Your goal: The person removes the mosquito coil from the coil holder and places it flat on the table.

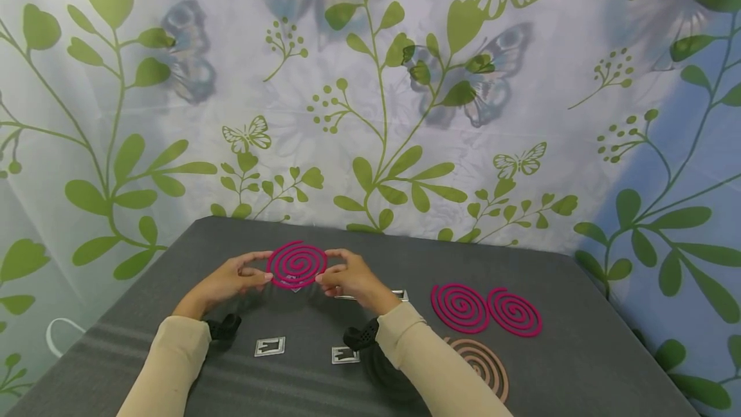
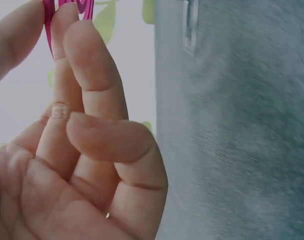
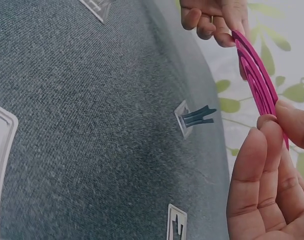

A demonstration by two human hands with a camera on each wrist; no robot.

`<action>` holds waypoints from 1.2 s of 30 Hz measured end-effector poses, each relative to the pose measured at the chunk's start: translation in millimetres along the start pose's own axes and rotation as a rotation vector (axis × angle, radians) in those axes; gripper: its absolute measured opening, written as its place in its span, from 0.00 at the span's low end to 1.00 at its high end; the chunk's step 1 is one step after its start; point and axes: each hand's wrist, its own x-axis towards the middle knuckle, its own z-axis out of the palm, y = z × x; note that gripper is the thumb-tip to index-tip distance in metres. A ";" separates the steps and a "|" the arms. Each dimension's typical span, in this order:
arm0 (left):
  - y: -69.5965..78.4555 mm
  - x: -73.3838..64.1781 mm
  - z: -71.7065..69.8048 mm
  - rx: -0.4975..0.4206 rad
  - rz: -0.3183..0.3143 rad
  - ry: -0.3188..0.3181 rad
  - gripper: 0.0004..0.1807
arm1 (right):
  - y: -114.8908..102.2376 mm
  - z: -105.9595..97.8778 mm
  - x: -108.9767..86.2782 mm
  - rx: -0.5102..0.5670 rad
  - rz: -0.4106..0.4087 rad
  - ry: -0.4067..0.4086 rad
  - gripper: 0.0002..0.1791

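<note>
Between both hands, a pink mosquito coil (image 1: 298,265) is raised above the dark table. My left hand (image 1: 228,282) pinches its left rim between thumb and fingertips, with the other fingers curled loosely in the left wrist view. On the opposite rim, the thumb and fingers of my right hand (image 1: 356,278) pinch the coil. Seen edge-on in the right wrist view, the coil (image 3: 254,75) looks slightly bowed. Below it on the cloth lies a small metal coil stand (image 3: 181,120) with a prong bent up.
More metal stands (image 1: 269,347) lie on the grey-black cloth, one (image 1: 346,355) near the right wrist and another (image 1: 401,295) partly behind the right hand. Two pink coils (image 1: 460,309) lie to the right. A brown coil (image 1: 498,372) is partly covered by the right sleeve.
</note>
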 end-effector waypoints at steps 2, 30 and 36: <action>4.1 -0.5 0.7 0.001 0.004 -0.002 0.41 | -1.1 -2.6 -2.0 0.017 -0.005 -0.010 0.36; 60.4 -12.3 19.6 -0.022 0.141 -0.142 0.43 | -5.3 -46.0 -35.6 0.117 -0.090 -0.157 0.44; 69.5 -13.7 24.9 -0.029 0.177 -0.154 0.43 | -8.2 -53.4 -45.8 0.100 -0.119 -0.170 0.44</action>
